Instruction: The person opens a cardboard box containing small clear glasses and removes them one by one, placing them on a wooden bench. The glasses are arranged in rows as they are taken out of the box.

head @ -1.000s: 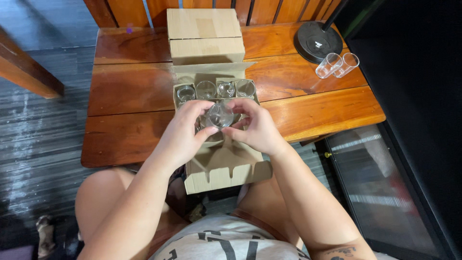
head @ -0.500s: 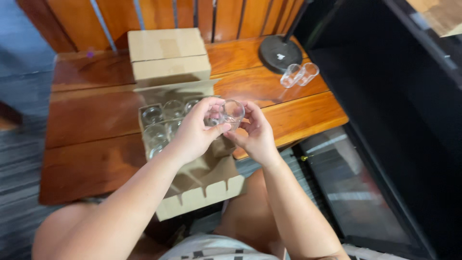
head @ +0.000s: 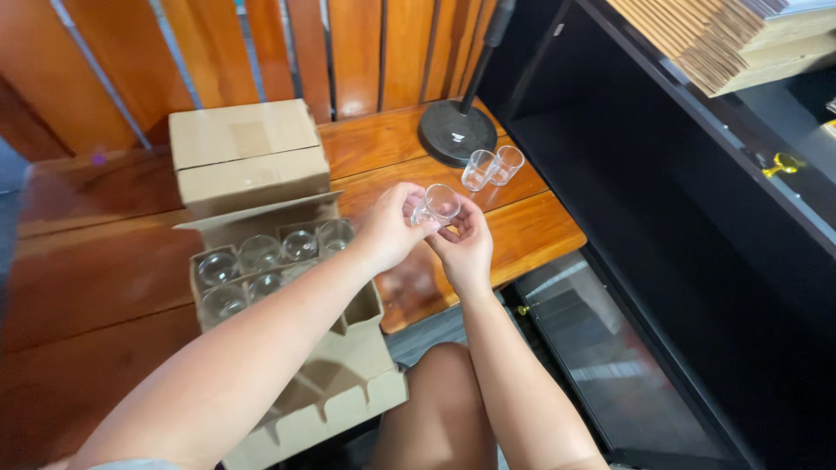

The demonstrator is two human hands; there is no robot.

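Note:
Both my hands hold one small clear glass [head: 438,204] above the wooden bench [head: 531,231]. My left hand [head: 390,228] grips it from the left with thumb and fingers. My right hand [head: 461,248] cups it from below and the right. To the left sits an open cardboard box [head: 287,326] with divider cells, several of them filled with clear glasses [head: 261,257]. Two more clear glasses [head: 492,167] lie on the bench beyond my hands.
A closed cardboard box [head: 244,152] stands behind the open one. A round black stand base [head: 457,132] with a pole sits at the bench's back right. A dark cabinet [head: 697,261] borders the right side. Wooden slats [head: 261,52] form the back wall.
My hands lifted the glass out of the open box and carried it right, towards the two glasses on the bench. The view swung right.

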